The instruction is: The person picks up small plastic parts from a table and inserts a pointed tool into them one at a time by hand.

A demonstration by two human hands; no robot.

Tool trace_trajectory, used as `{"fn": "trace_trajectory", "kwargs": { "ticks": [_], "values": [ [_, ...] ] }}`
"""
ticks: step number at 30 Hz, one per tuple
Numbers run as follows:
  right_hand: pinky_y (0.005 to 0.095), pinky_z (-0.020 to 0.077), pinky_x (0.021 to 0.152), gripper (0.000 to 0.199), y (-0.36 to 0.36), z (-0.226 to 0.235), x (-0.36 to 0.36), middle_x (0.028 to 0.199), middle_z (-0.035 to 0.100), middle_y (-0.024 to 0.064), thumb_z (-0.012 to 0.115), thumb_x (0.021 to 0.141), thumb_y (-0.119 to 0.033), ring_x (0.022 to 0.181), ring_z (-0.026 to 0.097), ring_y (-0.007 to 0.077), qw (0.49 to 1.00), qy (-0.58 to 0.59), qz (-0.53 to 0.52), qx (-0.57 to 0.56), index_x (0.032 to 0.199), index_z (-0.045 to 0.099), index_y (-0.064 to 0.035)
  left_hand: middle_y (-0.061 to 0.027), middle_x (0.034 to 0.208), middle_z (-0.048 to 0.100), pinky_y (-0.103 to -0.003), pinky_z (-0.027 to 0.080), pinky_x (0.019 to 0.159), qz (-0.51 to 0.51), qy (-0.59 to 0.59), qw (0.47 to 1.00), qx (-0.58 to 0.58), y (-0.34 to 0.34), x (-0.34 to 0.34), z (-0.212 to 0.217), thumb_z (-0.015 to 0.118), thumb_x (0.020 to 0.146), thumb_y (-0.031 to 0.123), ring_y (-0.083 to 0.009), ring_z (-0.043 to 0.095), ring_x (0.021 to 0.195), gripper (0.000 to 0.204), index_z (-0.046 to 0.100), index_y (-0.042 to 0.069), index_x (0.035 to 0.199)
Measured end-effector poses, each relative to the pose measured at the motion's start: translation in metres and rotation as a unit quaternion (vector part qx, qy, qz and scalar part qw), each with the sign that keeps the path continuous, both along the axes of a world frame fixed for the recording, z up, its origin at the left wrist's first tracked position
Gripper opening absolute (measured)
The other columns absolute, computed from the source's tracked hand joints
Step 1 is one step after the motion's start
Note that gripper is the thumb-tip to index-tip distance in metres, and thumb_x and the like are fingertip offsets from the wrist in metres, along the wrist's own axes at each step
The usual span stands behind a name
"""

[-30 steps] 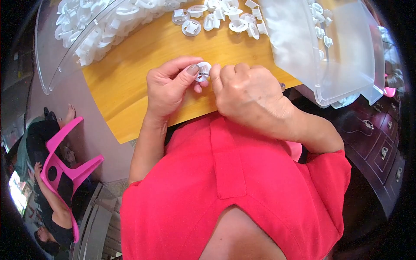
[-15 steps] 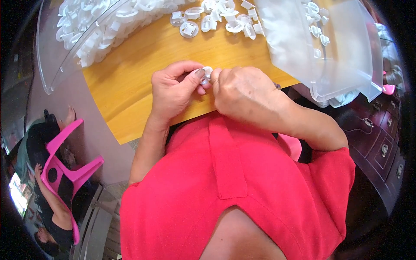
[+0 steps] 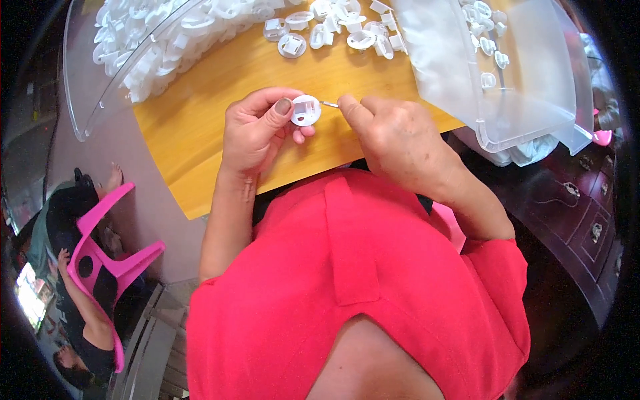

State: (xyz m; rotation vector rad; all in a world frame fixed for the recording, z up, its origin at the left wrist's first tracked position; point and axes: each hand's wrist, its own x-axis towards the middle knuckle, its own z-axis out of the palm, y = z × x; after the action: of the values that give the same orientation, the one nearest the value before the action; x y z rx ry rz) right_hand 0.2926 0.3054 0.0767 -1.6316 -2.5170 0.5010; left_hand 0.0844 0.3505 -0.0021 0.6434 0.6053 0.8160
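Between the thumb and fingers of my left hand [image 3: 257,130] is a round white plastic piece [image 3: 307,111] with a rectangular opening, its face turned up. My right hand [image 3: 400,137] grips a thin tool with a slim metal tip [image 3: 330,104]. That tip points at the piece's right edge, a small gap away; the rest of the tool is hidden in my fingers. Both hands are above the near part of the wooden table [image 3: 200,153]. Beyond them lies a loose group of similar white plastic pieces [image 3: 292,45].
A clear bin [image 3: 75,100] heaped with white pieces stands at the far left. At the right, a translucent bin [image 3: 493,130] holds several more. Left of the table a person [image 3: 93,327] is beside a pink plastic chair [image 3: 93,253]. Dark drawers [image 3: 580,220] stand at the right.
My right hand has moved right, drawing the tool tip off the white piece. My left hand has shifted slightly left and turned the piece face up.
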Motion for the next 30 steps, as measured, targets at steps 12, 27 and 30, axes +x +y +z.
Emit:
{"fn": "trace_trajectory", "kwargs": {
  "ticks": [12,27,30],
  "values": [
    [0.041,0.0474,0.05,0.033,-0.012,-0.008,-0.007,0.067,0.054,0.0142,0.057,0.07,0.0,0.059,0.058,0.033,0.998,0.057,0.0,-0.003,0.103,0.053,0.0024,-0.0195,0.094,0.065,-0.029,0.054,0.061,0.009,-0.006,0.999,0.03,-0.003,0.0,-0.002,0.059,0.089,0.008,-0.0248,0.066,0.075,0.023,0.059,-0.008,0.106],
    [0.0445,0.0468,0.052,0.019,-0.016,-0.008,-0.009,0.064,0.056,0.0167,0.056,0.073,0.0,0.06,0.058,0.0369,0.993,0.108,-0.007,-0.048,0.09,0.048,0.0001,-0.0144,0.091,0.066,-0.025,0.052,0.058,0.015,0.014,0.998,0.057,-0.008,0.004,0.004,0.064,0.086,0.007,-0.0192,0.066,0.073,0.019,0.063,-0.005,0.101],
    [0.0469,0.0464,0.053,0.017,-0.013,-0.009,-0.012,0.064,0.056,0.0187,0.055,0.074,-0.001,0.061,0.059,0.0387,0.99,0.125,-0.002,-0.062,0.089,0.048,0.0002,-0.0107,0.088,0.065,-0.023,0.05,0.058,0.007,0.077,0.991,0.112,-0.009,0.007,0.007,0.065,0.085,0.005,-0.0143,0.063,0.07,0.016,0.064,-0.005,0.098]
  ]
}}
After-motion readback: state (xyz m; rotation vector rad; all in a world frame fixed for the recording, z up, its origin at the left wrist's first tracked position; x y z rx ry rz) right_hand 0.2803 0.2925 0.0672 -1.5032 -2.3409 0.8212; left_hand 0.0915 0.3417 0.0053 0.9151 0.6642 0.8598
